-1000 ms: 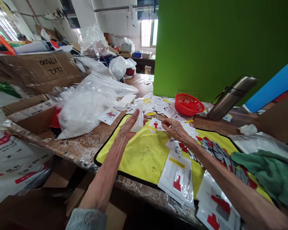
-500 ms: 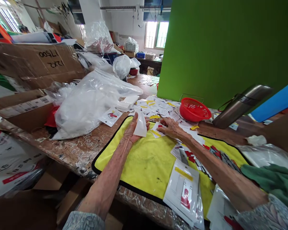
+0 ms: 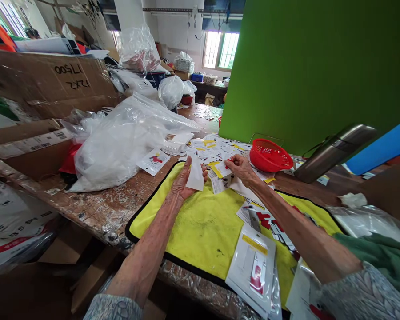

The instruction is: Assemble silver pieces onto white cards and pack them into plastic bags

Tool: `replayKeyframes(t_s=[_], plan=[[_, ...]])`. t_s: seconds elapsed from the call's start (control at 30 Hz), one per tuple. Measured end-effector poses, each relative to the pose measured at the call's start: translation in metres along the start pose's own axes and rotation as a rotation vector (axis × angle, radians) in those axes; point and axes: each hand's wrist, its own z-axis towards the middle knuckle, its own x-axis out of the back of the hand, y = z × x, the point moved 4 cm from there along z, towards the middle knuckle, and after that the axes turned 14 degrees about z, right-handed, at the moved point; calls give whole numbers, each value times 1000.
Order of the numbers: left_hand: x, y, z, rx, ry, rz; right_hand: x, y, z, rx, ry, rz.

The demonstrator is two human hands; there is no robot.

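My left hand is palm up over the top edge of the yellow microfibre cloth, holding a white tapered sheet against its fingers. My right hand pinches a small white card with a yellow strip between fingers and thumb. The hands are a short way apart. Loose white cards and yellow strips lie beyond them. Printed red-and-white packets lie on the cloth under my right forearm, partly hidden.
A worn wooden table carries everything. A large white plastic bag and a cardboard box stand left. A red basket, a steel flask and a green cloth lie right. A green partition rises behind.
My right hand has lifted off the papers and now pinches the small card up in the air. My left hand and the white sheet have barely moved.
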Motion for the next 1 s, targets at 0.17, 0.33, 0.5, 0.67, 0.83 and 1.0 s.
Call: replayKeyframes(t_s=[0.17, 0.33, 0.5, 0.67, 0.83, 1.0], plan=[[-3, 0, -2, 12, 16, -4, 0, 0, 10, -18, 54, 62], [-3, 2, -5, -2, 61, 11, 14, -18, 1, -12, -13, -49], [-2, 2, -5, 9, 68, 47, 32, -39, -22, -44, -197, -171], [-3, 3, -7, -20, 61, 57, 53, -50, -59, -57, -383, -243], [-3, 4, -10, 1, 105, 42, 69, -38, -109, -77, -599, -341], [-6, 4, -11, 0, 98, 51, 67, -31, -125, 6, -770, -509]])
